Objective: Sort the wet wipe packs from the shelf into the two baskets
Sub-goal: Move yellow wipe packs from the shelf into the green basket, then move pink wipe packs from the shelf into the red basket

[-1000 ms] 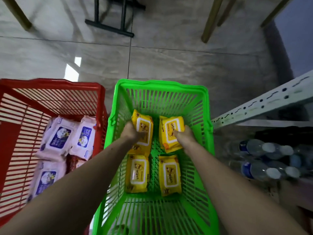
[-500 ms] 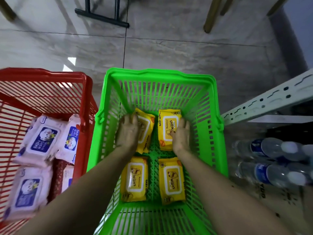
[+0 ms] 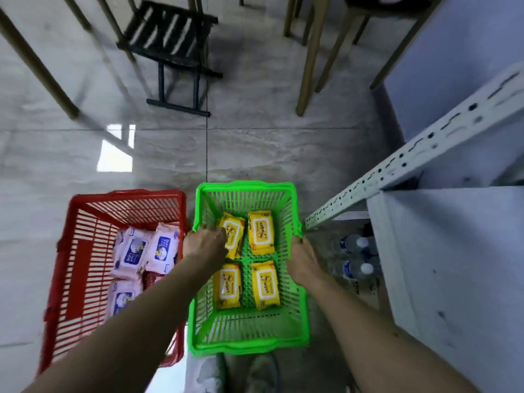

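Both hands are now leaving the yellow packs (image 3: 249, 260), which are lying 4 in the green basket (image 3: 246, 343). Left hand (image 3: 205, 245) and right hand (image 3: 303, 259) grips are closing on its rims (perhaps for lifting). Pink packs (image 3: 141, 253) are lying in the red basket (image 3: 127, 195).

Both forearms are bare from the bottom edge of the frame to the wrists; no sleeve shows on either. The bare left hand (image 3: 204, 245) carries nothing on its wrist or on the fingers that show. Same for the bare right hand (image 3: 304, 260): no watch, band or ring where visible. At the bottom centre, a pair of pale grey-white lace-up shoes (image 3: 238, 374), blurred, possibly sneakers. Legs above them cannot be made out.
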A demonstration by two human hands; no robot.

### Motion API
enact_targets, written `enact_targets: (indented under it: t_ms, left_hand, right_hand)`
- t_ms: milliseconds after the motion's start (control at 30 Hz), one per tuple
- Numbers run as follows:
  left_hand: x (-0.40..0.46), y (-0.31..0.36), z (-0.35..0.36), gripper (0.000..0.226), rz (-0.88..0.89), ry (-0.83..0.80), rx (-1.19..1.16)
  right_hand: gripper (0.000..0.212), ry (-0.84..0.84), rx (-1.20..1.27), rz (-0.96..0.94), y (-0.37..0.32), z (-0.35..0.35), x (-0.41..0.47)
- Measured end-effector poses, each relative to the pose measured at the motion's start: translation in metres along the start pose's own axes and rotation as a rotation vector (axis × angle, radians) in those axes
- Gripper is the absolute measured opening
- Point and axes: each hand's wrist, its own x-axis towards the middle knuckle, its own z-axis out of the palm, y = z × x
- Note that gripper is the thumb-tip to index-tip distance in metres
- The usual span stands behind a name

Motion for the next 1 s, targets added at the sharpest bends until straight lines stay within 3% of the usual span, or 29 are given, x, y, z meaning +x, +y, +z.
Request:
enact_targets:
  t_ms: [200, 300, 533, 800, 1000]
  left_hand:
    - [-0.107, -0.002, -0.170, 0.038, 0.059, 0.137, 0.047]
    - [-0.161, 0.008, -0.244, 0.036, 0.126, 0.196, 0.065]
    - [-0.282, 0.068, -0.365, 0.036, 0.383, 0.369, 0.111]
    - [-0.420, 0.196, -0.447, 0.026, 0.753, 0.549, 0.172]
    - [-0.513, 0.301, -0.446, 0.034, 1.010, 0.566, 0.175]
  right_hand:
    - [0.038, 0.105, 0.008, -0.063, -0.025, -0.149, -0.140]
    - [0.044, 0.195, -0.028, -0.062, -0.031, -0.211, -0.223]
    - [0.038, 0.377, 0.014, 0.037, -0.016, -0.299, -0.399]
    - [0.030, 0.725, 0.109, 0.229, 0.053, -0.340, -0.570]
    - [0.028, 0.814, 0.136, 0.454, 0.133, -0.334, -0.687]
